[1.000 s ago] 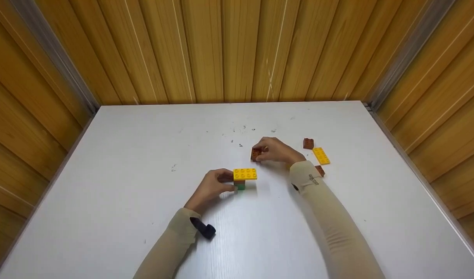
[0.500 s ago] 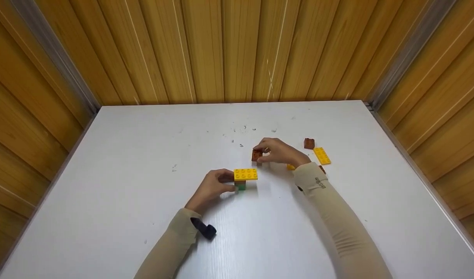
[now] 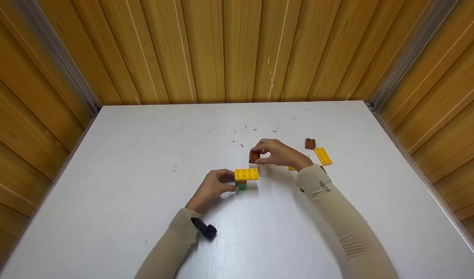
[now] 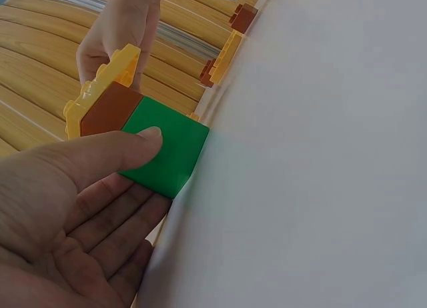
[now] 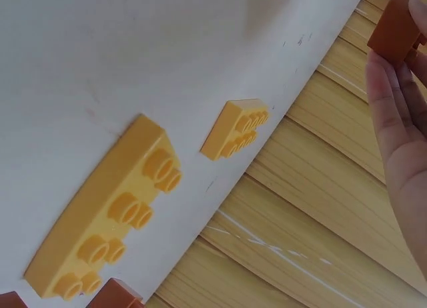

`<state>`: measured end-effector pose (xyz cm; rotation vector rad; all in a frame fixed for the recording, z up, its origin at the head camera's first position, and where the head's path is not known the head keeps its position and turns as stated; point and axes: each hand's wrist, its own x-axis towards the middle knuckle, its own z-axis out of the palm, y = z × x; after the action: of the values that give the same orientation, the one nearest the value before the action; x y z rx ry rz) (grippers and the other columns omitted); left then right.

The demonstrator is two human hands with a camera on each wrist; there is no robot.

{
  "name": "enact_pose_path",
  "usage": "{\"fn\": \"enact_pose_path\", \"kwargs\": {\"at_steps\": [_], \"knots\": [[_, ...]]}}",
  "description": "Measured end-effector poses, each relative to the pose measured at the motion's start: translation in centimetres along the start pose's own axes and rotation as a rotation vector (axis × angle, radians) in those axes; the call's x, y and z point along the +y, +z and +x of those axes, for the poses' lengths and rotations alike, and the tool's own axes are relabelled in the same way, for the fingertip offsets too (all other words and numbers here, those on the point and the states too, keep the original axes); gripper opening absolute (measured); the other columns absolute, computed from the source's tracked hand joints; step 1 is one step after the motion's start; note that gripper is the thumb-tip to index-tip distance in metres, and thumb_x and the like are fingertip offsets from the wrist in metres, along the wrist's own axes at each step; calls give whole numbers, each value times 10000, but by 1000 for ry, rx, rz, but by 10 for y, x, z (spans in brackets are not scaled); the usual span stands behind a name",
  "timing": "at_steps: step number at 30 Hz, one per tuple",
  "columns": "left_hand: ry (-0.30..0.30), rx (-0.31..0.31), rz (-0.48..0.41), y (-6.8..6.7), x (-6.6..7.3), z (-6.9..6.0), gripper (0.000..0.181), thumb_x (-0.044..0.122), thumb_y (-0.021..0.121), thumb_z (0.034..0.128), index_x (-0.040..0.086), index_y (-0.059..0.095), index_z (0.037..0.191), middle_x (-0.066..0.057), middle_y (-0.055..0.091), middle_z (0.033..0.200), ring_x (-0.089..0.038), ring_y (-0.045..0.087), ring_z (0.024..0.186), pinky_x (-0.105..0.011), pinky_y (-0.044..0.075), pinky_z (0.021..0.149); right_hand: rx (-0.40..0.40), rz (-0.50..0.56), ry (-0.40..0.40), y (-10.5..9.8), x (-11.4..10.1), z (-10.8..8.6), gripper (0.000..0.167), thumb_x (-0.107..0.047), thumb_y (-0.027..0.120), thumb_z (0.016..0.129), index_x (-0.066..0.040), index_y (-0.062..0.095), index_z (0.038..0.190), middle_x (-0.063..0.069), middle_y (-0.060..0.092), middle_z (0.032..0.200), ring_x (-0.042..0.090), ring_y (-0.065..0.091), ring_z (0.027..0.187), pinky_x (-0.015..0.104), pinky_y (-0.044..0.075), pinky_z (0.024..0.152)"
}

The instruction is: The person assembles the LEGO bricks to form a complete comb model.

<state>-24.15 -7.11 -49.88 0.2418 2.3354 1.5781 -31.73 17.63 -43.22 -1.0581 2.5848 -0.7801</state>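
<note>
Left hand (image 3: 214,184) grips a three-piece stack (image 3: 246,174); right hand (image 3: 278,152) pinches a brown block (image 3: 254,156), unattached; other blocks (image 3: 323,155) lie loose.

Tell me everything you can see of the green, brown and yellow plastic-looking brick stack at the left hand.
The brick stack has three plastic-looking layers: a green block at the bottom, a brown block on it, and a flat yellow plate on top with two rows of four round studs. The plate overhangs the blocks on the right in the head view. The stack stands upright, seemingly on the white table. The left hand pinches it, thumb against the green block, fingers behind.
</note>
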Motion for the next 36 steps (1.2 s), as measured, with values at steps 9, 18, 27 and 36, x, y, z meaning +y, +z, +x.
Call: {"fn": "enact_pose_path", "kwargs": {"at_steps": [9, 18, 27, 36], "knots": [[2, 0, -7, 1, -2, 0, 420, 76, 767, 779, 83, 646, 1181, -62, 675, 1178, -220, 634, 1116, -395, 472, 1021, 24, -18, -68, 4, -8, -6, 420, -197, 670, 902, -48, 602, 1289, 97, 617, 1167, 271, 580, 1089, 414, 491, 971], [-1, -5, -14, -1, -2, 0, 403, 90, 766, 781, 82, 654, 1168, -70, 676, 1183, -228, 628, 1116, -409, 462, 1031, 40, -4, -117, 1, -18, -8, 422, -196, 658, 911, -62, 592, 1305, 81, 618, 1194, 243, 577, 1095, 437, 489, 973], [20, -7, -3, -2, -2, 0, 403, 90, 768, 775, 71, 659, 1163, -79, 680, 1174, -229, 630, 1105, -406, 472, 1018, 71, -45, -189, 3, -27, -7, 401, -208, 646, 920, -77, 603, 1297, 64, 620, 1204, 219, 584, 1111, 405, 472, 989], [53, -23, -30, -3, -2, -1, 412, 68, 760, 780, 46, 652, 1177, -111, 673, 1189, -250, 636, 1125, -391, 488, 1000, 33, -9, -219, 7, -38, -7, 404, -224, 650, 917, -50, 611, 1280, 73, 617, 1192, 219, 592, 1114, 378, 500, 974]]}}
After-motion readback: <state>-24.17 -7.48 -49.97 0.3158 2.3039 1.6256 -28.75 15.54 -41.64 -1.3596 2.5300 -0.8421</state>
